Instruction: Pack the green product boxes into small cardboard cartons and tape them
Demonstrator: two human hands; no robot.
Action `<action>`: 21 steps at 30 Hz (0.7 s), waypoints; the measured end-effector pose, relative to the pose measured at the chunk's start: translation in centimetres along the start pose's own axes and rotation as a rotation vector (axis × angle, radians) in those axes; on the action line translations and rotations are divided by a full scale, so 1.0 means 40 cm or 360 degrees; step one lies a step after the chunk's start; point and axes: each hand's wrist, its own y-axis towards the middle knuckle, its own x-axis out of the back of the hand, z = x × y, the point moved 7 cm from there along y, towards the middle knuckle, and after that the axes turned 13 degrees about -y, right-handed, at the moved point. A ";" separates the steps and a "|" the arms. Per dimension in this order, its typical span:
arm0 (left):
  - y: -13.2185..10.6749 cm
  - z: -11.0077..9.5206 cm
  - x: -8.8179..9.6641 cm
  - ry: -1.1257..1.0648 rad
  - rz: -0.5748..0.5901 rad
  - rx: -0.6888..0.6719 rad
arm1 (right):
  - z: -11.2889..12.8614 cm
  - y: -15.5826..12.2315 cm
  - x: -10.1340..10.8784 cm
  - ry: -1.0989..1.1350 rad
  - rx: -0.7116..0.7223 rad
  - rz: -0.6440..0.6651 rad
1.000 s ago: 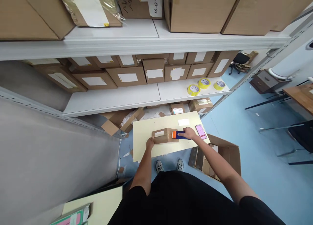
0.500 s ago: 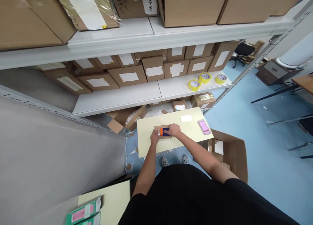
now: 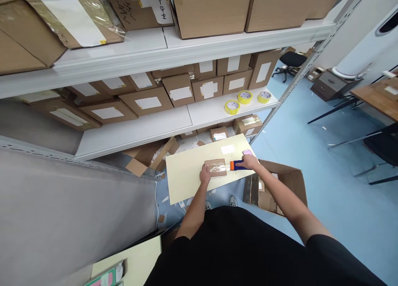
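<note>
A small, flat cardboard box (image 3: 215,167) lies on the pale yellow tabletop (image 3: 183,176), with shiny clear tape across its top. My left hand (image 3: 205,175) grips its left end. To the right of the box, my right hand (image 3: 249,162) is closed around a blue and orange tape dispenser (image 3: 234,165). A short strip of tape seems to run between the box and the dispenser. Behind my right hand a pink phone-like object (image 3: 247,152) is partly covered. A white label (image 3: 227,149) rests near the table's back edge.
Shelves with labelled boxes (image 3: 149,103) stand in front, and three yellow tape rolls (image 3: 245,97) sit on the middle shelf. A large open carton (image 3: 292,184) holding smaller boxes is at the table's right. An open carton (image 3: 143,157) stands left under the shelf.
My right hand has moved right with the tape dispenser, off the box. The box now shows tape on top, and the pink object is partly covered by my hand. The view has shifted.
</note>
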 end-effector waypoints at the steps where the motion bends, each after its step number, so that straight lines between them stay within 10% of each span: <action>1: 0.001 0.003 0.002 0.0006 0.0002 -0.0002 | -0.041 -0.003 -0.007 -0.0015 -0.0042 -0.0005; 7: 0.027 0.030 0.041 -0.0060 -0.0003 -0.0038 | -0.040 0.016 -0.025 -0.0039 -0.0034 -0.0031; 16: 0.112 0.132 0.343 -0.0081 -0.0286 0.0157 | 0.370 0.069 -0.002 0.0177 0.0347 -0.0082; 21: 0.114 0.155 0.357 -0.0152 -0.0217 0.0061 | 0.575 0.074 0.013 0.0142 0.0455 -0.0054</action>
